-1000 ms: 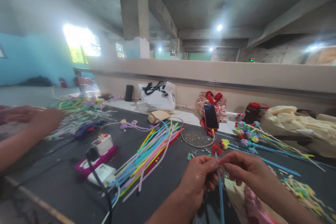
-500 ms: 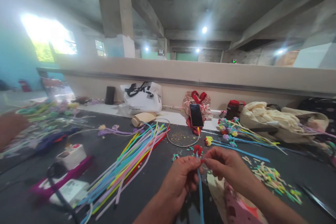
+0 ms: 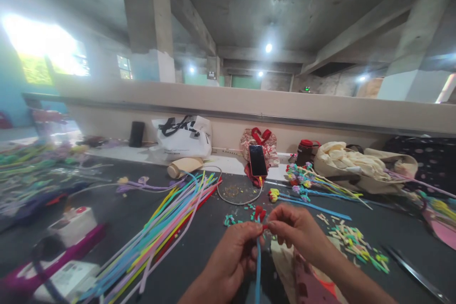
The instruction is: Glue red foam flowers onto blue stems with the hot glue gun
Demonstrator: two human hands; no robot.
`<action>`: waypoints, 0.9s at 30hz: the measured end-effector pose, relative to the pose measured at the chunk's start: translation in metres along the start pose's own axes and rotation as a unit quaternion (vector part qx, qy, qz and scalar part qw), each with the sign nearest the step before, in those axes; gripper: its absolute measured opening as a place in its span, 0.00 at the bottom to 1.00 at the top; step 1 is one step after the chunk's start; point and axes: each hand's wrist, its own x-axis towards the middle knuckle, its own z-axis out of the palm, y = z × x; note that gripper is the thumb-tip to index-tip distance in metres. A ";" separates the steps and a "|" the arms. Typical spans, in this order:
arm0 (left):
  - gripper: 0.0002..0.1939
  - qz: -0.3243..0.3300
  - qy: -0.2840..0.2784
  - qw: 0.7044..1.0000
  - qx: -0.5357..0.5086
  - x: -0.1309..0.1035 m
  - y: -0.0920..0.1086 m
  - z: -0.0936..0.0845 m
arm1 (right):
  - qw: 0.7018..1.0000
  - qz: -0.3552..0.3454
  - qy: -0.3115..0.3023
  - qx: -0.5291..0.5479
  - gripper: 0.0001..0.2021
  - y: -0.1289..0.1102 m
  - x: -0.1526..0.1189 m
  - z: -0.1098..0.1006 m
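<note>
A blue fuzzy stem (image 3: 258, 266) with a small red piece (image 3: 260, 213) at its top stands between my hands. My left hand (image 3: 237, 247) pinches the stem just under the red piece. My right hand (image 3: 297, 228) has its thumb and forefinger closed on a bit of red at the right side of the stem. Just behind my hands lie small green cut bits (image 3: 231, 220). Finished-looking blue stems with yellow and red heads (image 3: 273, 194) rest beyond my right hand.
Many coloured stems (image 3: 160, 232) spread at left, beside a purple and white power strip (image 3: 67, 256). Behind stand a phone (image 3: 258, 160) and white bag (image 3: 183, 137). At right lie cut pieces (image 3: 356, 242) and scissors (image 3: 416, 270).
The view has swung slightly right, so the things on the table sit further left. Another person's hand at the far left is no longer seen. Both my hands keep their pinch.
</note>
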 end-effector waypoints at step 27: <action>0.04 -0.055 0.023 0.997 -0.050 -0.005 0.003 0.003 | 0.975 -0.141 0.018 -0.171 0.05 0.001 -0.006 -0.004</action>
